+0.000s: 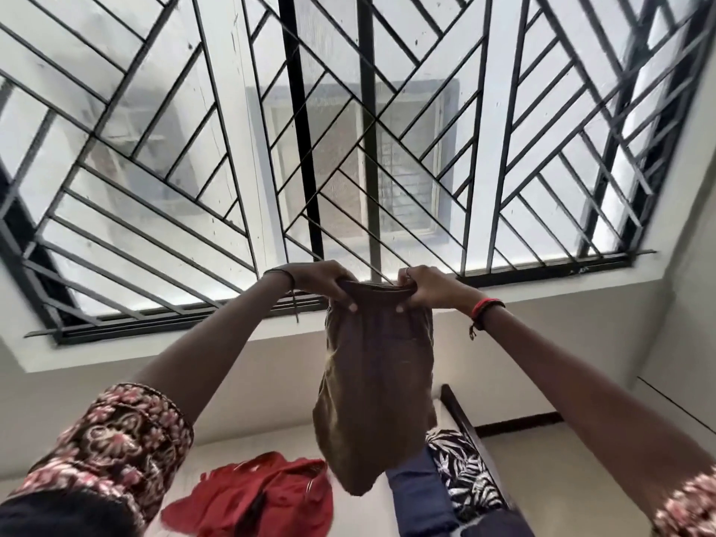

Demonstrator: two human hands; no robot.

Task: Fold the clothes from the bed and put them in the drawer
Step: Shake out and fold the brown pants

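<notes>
- Left hand (pixel 310 282): raised at arm's length, its grip pinching the left corner of the top edge of the brown garment (pixel 372 381), fingers curled over the hem and thumb behind.
- Right hand (pixel 426 288): level with the left and close to it, its grip likewise pinching the right corner of the same edge.
- Brown garment: hangs free in the air between the two hands, above the bed (pixel 364 513) and clear of it. Holding it by two corners of one edge lets its own weight pull it straight, which judged from the task prepares it for a first fold.
- Red garment (pixel 263 494): lies crumpled and unfolded on the bed, near and left of the hanging piece.
- Blue garment (pixel 410 494): lies on the bed to the right, its upper end hidden behind the brown garment's lower end.
- Leaf-print cloth (pixel 465 474): black and white, further right, against the dark bed frame (pixel 465 424).
- Window grille (pixel 348 149): fills the far field behind the hands.
- Drawer: not in view. The task appears to be at an early stage, with at least two pieces left to fold.
</notes>
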